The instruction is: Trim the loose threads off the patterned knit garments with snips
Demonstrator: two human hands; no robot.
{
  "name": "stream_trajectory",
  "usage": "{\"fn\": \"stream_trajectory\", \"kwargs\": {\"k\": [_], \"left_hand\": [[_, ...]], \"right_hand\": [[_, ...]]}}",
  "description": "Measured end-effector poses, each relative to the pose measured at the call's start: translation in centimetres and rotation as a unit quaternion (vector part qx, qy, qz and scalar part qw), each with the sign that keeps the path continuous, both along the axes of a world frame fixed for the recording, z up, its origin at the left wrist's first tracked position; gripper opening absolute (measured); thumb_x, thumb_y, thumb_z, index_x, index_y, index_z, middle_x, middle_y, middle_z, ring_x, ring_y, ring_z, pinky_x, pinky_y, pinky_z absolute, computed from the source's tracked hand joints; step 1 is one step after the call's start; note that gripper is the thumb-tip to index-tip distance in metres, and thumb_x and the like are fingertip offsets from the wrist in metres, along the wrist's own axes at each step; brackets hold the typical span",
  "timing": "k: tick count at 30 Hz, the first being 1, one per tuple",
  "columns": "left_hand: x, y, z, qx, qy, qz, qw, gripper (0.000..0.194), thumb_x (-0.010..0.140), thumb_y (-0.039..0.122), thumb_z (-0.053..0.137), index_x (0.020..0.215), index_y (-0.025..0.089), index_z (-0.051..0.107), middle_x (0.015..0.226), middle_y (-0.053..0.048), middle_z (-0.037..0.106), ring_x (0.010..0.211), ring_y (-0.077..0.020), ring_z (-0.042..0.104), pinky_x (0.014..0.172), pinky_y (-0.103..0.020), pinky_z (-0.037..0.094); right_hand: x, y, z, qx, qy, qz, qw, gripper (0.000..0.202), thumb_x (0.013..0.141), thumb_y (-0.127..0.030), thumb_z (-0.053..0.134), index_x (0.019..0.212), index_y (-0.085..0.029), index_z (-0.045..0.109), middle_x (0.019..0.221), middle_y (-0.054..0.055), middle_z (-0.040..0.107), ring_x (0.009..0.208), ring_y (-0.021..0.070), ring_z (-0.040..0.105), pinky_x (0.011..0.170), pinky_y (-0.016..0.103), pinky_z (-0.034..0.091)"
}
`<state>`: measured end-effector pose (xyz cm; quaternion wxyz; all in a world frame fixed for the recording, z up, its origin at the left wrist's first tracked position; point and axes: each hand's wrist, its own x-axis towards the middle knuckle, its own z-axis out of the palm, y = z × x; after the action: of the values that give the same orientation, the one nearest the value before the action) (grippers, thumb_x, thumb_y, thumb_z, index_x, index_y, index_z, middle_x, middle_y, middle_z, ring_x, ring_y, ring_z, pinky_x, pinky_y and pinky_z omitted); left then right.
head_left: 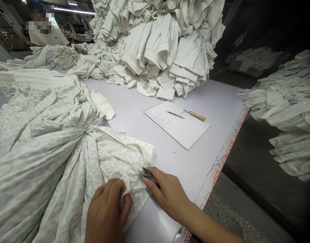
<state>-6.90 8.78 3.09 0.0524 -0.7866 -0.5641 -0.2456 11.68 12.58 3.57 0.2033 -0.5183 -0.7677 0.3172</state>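
A pale green and white spotted garment [122, 157] lies over the table's near part, in a bundle cinched together at one point. My left hand [108, 206] pinches an edge of its fabric between thumb and fingers. Close by on the right, my right hand [167, 189] is closed around small dark thread snips [148, 174]. The blades point up and left, over the garment's right edge. Whether they touch the cloth I cannot tell. The palm hides the snips' rear end.
Beyond my hands lies a clipboard with paper [175, 131], bearing a pencil [175, 114] and a wooden-handled tool [195, 115]. A tall garment pile [155, 44] rises at the back. More garments [294, 111] hang at right, past the taped table edge [221, 162]. A person [47, 35] is at far left.
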Motion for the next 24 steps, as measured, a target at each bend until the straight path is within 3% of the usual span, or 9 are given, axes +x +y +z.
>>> {"fn": "stream_trajectory", "kwargs": {"k": [3, 7, 14, 18, 21, 24], "left_hand": [[-0.6, -0.7, 0.5, -0.008, -0.039, 0.015, 0.999, 0.01, 0.083, 0.015, 0.049, 0.091, 0.021, 0.047, 0.082, -0.004, 0.062, 0.076, -0.0187, 0.06, 0.069, -0.029, 0.043], [-1.1, -1.1, 0.4, -0.015, -0.059, 0.011, 0.998, 0.011, 0.083, 0.016, 0.049, 0.092, 0.023, 0.048, 0.082, -0.002, 0.063, 0.077, -0.0187, 0.06, 0.069, -0.029, 0.044], [-1.4, -1.1, 0.4, -0.027, -0.091, -0.001, 0.995, 0.014, 0.083, 0.017, 0.052, 0.096, 0.023, 0.051, 0.085, -0.002, 0.065, 0.081, -0.0178, 0.061, 0.073, -0.029, 0.045], [-1.4, -1.2, 0.8, -0.081, -0.174, 0.02, 0.981, 0.013, 0.084, 0.025, 0.057, 0.097, 0.027, 0.056, 0.086, 0.002, 0.067, 0.078, -0.0164, 0.064, 0.071, -0.026, 0.049], [-1.4, -1.2, 0.8, -0.118, -0.254, 0.035, 0.959, 0.012, 0.084, 0.028, 0.058, 0.095, 0.028, 0.059, 0.083, 0.003, 0.068, 0.077, -0.0175, 0.066, 0.072, -0.027, 0.051], [-1.7, -1.4, 0.7, -0.129, -0.267, 0.03, 0.955, 0.012, 0.084, 0.026, 0.057, 0.095, 0.03, 0.06, 0.089, 0.002, 0.068, 0.082, -0.0171, 0.065, 0.073, -0.027, 0.051]], "right_hand": [[0.0, -0.6, 0.9, -0.002, 0.048, 0.05, 0.998, 0.02, 0.096, -0.037, 0.044, 0.096, -0.02, 0.054, 0.081, -0.001, 0.061, 0.068, 0.0157, 0.057, 0.06, 0.024, 0.036], [-0.8, -1.4, 1.6, -0.015, 0.061, 0.117, 0.991, 0.023, 0.096, -0.042, 0.045, 0.088, -0.022, 0.052, 0.071, -0.005, 0.057, 0.062, 0.0126, 0.053, 0.056, 0.022, 0.033], [-1.7, -1.4, 1.2, -0.016, 0.072, 0.117, 0.99, 0.025, 0.098, -0.037, 0.04, 0.081, -0.022, 0.049, 0.066, -0.006, 0.052, 0.058, 0.0107, 0.05, 0.055, 0.021, 0.031], [-1.6, -1.6, 1.2, -0.021, 0.075, 0.106, 0.991, 0.026, 0.098, -0.036, 0.04, 0.078, -0.022, 0.047, 0.063, -0.007, 0.049, 0.055, 0.0101, 0.047, 0.053, 0.02, 0.03], [-1.8, -1.6, 1.1, 0.013, 0.059, 0.109, 0.992, 0.026, 0.095, -0.042, 0.045, 0.078, -0.021, 0.048, 0.063, -0.006, 0.051, 0.056, 0.0113, 0.048, 0.054, 0.022, 0.03], [-2.3, -1.7, 0.9, 0.061, 0.05, 0.119, 0.99, 0.028, 0.094, -0.045, 0.044, 0.079, -0.021, 0.049, 0.067, -0.005, 0.056, 0.058, 0.0125, 0.051, 0.056, 0.023, 0.03]]}}
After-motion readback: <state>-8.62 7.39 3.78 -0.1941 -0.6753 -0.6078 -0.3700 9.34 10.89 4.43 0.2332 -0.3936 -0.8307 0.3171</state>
